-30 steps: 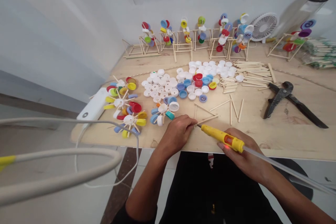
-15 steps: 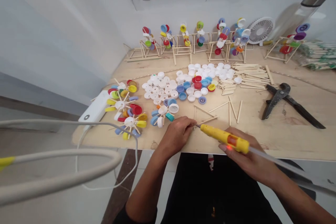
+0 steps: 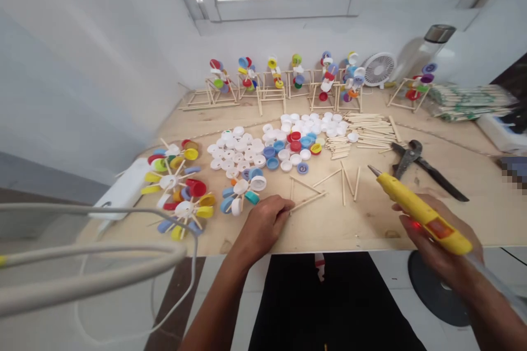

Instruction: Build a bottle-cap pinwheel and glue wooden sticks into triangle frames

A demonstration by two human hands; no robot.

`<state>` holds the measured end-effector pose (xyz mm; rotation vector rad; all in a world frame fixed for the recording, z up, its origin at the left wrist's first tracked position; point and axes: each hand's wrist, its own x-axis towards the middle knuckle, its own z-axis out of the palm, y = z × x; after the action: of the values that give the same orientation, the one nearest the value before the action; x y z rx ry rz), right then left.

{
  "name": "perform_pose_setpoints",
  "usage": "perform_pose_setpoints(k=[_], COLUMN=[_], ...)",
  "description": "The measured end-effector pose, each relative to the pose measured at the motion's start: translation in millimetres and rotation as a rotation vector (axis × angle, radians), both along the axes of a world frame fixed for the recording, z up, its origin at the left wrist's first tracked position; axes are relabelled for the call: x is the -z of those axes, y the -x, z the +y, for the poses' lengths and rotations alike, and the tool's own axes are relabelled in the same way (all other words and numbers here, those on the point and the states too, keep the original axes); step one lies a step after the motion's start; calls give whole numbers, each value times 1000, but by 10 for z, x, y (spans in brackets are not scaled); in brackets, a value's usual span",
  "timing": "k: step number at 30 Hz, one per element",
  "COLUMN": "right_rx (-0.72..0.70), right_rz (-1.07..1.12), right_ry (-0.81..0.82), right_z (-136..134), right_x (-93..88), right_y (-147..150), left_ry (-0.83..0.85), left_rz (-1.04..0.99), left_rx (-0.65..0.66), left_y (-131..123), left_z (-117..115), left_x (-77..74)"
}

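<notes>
My left hand point(image 3: 263, 225) rests on the plywood table point(image 3: 362, 225) with its fingers pinched on the corner of a triangle of thin wooden sticks point(image 3: 305, 192). My right hand point(image 3: 442, 244) grips a yellow pen-shaped glue gun point(image 3: 418, 211), lifted off the table to the right, with its tip pointing up and left, away from the sticks. A red light glows on the gun. A clear glue stick trails from its back end past my wrist.
Loose bottle caps point(image 3: 280, 145) lie in the table's middle, with cap-and-stick wheels point(image 3: 181, 184) at the left. Finished stick stands with caps point(image 3: 288, 79) line the back wall beside a small fan point(image 3: 379, 68). Black cutters point(image 3: 424, 167), a stick pile point(image 3: 368, 129) and a white cable point(image 3: 94, 269) are nearby.
My right hand has pulled the glue gun away from the stick joint, up and to the right. My left hand stays on the sticks. The camera has tilted upward.
</notes>
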<state>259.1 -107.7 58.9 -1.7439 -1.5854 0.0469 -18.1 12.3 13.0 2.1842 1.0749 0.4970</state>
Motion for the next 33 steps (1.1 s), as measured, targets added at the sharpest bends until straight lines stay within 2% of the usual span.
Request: perform_pose_setpoints(k=[4,6,9,11,16,21,27,30,33], right_rx=[87,150,153,148,171,142,84,55,11], right_rz=[-370,-510,-668,-749,-892,-948,-897,-884,-763], right_ry=[-110,-113,-60,14,175,195,216,145,-32], right_z=[-62,-65,10,95,268,300,262,230,232], right_x=[290,384,435,425,381,392,406,330,228], right_y=[-551,-847,-1172,-1288,-1337,-1347,-1504,-1481,-1200], left_ry=[-31,-36,-40,-49,-50,-45,-36,-35,-37], left_rz=[4,-5,-5,2,15,21,13,4,-1], left_rx=[-8,-4,-4,-12,-32,-34,-39,-41,-39], left_y=[-3,-6,-10,-12,-14,-14,-9,-10,-15], left_z=[10,13,11,7,-9,-14,-15,-15,-14], left_x=[2,4,6,6,9,19,31,30,20])
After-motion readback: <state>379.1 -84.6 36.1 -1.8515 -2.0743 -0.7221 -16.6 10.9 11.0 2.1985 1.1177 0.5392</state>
